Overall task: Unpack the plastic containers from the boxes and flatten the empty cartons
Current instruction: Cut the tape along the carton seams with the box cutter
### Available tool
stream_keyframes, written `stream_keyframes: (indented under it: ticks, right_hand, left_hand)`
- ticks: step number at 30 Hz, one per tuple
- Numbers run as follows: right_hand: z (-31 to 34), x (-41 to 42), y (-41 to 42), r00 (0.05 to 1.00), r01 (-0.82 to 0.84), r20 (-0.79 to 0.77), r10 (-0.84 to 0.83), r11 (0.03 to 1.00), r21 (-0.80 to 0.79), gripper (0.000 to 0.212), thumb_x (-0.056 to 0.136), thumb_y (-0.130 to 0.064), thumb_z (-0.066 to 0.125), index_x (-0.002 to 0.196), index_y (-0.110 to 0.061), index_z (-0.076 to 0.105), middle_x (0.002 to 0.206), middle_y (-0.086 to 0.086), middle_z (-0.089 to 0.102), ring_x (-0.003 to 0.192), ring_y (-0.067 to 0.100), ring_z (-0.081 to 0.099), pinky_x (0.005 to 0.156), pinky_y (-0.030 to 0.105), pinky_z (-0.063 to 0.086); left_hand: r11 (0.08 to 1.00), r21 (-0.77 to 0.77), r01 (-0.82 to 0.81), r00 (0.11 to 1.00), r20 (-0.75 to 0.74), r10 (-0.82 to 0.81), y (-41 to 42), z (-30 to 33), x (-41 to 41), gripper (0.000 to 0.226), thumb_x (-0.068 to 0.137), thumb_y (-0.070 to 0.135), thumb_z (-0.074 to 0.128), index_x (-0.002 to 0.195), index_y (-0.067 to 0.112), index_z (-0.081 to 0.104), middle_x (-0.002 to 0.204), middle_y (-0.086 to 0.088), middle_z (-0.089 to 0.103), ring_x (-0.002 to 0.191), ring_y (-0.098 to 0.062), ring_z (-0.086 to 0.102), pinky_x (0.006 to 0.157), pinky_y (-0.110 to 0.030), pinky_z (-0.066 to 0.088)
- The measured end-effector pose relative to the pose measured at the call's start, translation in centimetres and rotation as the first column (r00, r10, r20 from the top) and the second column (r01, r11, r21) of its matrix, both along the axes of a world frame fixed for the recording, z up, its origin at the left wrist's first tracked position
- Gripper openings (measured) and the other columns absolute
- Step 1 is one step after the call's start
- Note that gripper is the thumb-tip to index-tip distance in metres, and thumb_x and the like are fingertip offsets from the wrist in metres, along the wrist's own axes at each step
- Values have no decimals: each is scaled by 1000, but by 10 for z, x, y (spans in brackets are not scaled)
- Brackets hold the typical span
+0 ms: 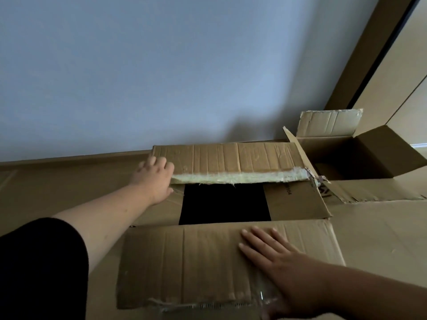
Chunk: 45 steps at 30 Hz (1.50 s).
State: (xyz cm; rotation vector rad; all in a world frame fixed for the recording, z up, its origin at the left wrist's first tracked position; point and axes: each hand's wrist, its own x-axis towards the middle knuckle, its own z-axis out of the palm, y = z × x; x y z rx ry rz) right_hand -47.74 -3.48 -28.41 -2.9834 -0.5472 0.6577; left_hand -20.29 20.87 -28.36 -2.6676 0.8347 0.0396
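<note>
Two flaps: left hand (154, 179) grips the far flap (231, 161), right hand (275, 255) spread flat on the near flap (184, 262) (print unreadable).

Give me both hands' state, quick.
Left hand: gripping the far flap at its corner.
Right hand: open, flat on the near flap.

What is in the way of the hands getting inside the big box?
Not much. The left hand holds the far flap up, and the right hand lies flat on the near flap. Between them the opening is uncovered, with a side flap still folded over its right part. The inside is too dark to see.
</note>
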Motion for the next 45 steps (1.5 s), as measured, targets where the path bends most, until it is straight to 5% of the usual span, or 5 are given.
stream_keyframes:
  ticks: [3,11,21,32,45]
  right_hand:
    - [-5,13,-13,999,-17,36,12,990,142,81,91,-74,33,155,-43,-7,157,-13,-34,143,9,-36,115,37,-22]
    - [-8,67,-60,881,472,-63,-469,859,197,72,72,-75,63,134,-40,51,128,-16,53,120,7,51,103,30,42]
    - [-28,115,-63,804,591,88,-588,806,-14,64,83,-67,58,140,-45,42,153,-5,32,145,23,24,119,52,15]
    - [-47,129,-58,756,652,198,-624,743,-149,86,83,-51,60,152,-32,14,162,7,-20,149,36,-19,104,78,-9]
    - [-48,130,-55,758,648,201,-620,749,-136,85,86,-48,57,153,-31,8,162,6,-22,149,36,-19,106,78,-8]
  left_hand:
    - [995,-54,-84,994,60,87,5,-18,11,57,88,52,58,130,19,38,138,-7,36,127,-30,34,102,-42,34]
    - [914,-405,14,991,127,41,12,-20,33,31,97,28,51,122,10,55,125,-12,59,112,-30,54,88,-40,46]
    - [337,-923,-184,862,14,506,-4,43,89,40,86,39,71,102,10,48,113,-14,52,101,-35,55,79,-44,48]
    - [884,-392,-254,957,-232,173,-39,-2,129,96,81,68,61,156,24,20,165,0,14,150,-27,17,117,-50,28]
    - [966,-200,-165,985,21,173,-45,-44,119,46,90,43,62,125,17,49,129,-7,58,119,-30,52,91,-44,47]
